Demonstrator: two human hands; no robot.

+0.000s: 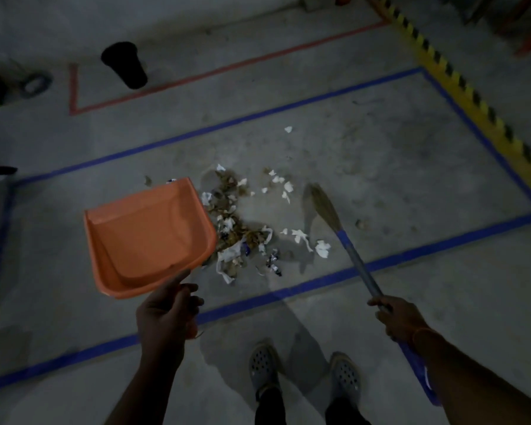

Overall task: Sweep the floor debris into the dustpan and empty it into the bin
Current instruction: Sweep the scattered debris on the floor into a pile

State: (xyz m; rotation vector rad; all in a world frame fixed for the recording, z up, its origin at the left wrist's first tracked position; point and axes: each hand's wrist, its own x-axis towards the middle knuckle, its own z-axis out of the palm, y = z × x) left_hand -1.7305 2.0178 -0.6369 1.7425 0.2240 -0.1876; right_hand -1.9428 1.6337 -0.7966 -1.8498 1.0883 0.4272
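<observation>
Left hand (pixel 166 314) grips an empty orange dustpan (pixel 147 237), its lip beside the debris (pixel 242 231) pile. Right hand (pixel 402 320) clasps the broom (pixel 334 222) (bristles right of the pile). Sweeping remains; the black bin (pixel 124 64) waits well apart.

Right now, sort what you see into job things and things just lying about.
For the job:
orange dustpan, held by the left hand
broom, held by the right hand
debris pile
black bin

Lying about:
tape roll
blue floor tape
red floor tape
yellow-black hazard strip
</observation>
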